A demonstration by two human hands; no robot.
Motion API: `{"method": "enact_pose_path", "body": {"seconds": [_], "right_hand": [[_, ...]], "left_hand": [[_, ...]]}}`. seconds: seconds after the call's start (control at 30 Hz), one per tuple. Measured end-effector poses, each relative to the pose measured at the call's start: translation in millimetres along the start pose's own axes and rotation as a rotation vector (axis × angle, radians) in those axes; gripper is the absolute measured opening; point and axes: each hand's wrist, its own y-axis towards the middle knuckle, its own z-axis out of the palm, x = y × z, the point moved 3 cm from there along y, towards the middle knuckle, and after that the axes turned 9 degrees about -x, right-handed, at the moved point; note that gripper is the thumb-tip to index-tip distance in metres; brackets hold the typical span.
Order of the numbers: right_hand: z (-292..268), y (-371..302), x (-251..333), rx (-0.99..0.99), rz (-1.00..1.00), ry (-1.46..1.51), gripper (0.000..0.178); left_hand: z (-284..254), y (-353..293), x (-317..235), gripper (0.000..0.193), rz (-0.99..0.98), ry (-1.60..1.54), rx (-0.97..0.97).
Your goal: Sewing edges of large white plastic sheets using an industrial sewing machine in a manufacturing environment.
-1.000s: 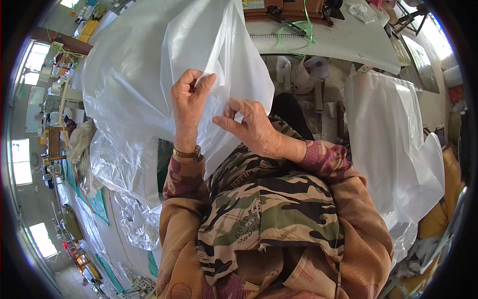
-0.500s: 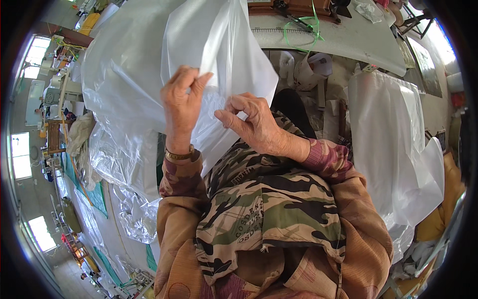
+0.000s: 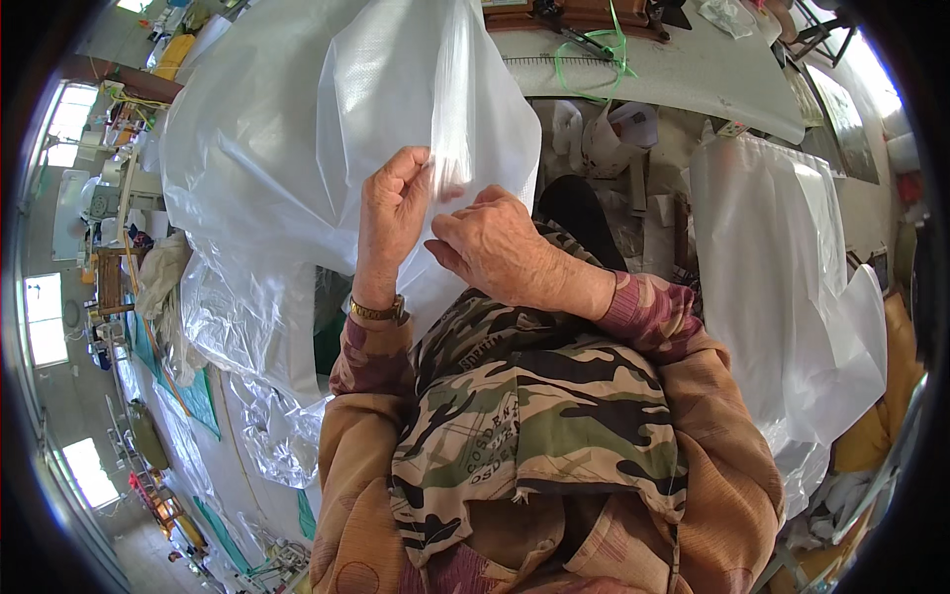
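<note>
Both my hands — left grip [image 3: 394, 213], right grip [image 3: 495, 247] — pinch the clear plastic bag [image 3: 297, 148] at its edge; its mouth looks unopened yet.

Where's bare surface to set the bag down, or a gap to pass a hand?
Bare room: the grey worktable, between the green strap and the hanging white sacks. Crowded: both hands, left hand and right hand, pinch the clear plastic bag, which fills the front; crumpled plastic piles at left. No clear hand gap shows.
</note>
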Motion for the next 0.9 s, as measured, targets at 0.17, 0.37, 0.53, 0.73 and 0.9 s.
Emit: {"method": "enact_pose_path", "body": {"seconds": [0.17,0.37,0.53,0.73,0.9], "right_hand": [[5.5,-1.0,-2.6,0.054,-0.011,-0.078,0.022],[5.2,-0.6,-1.4,0.098,-0.031,-0.132,0.021],[-18.1,-5.8,3.2,0.117,-0.190,-0.196,0.032],[-54.3,-10.7,-5.0,0.290,-0.281,-0.410,0.023],[-64.4,-7.9,20.1,0.143,-0.462,-0.283,0.010]], "left_hand": [[3.3,-2.0,-5.8,0.015,-0.077,-0.050,-0.052],[8.5,-0.6,-5.5,0.017,-0.069,-0.037,-0.088],[1.5,0.6,0.3,0.023,-0.109,-0.170,-0.188],[-2.1,-1.0,-3.7,0.028,-0.125,-0.058,-0.211],[-13.5,0.4,-28.4,0.027,0.020,0.124,-0.182]]}}
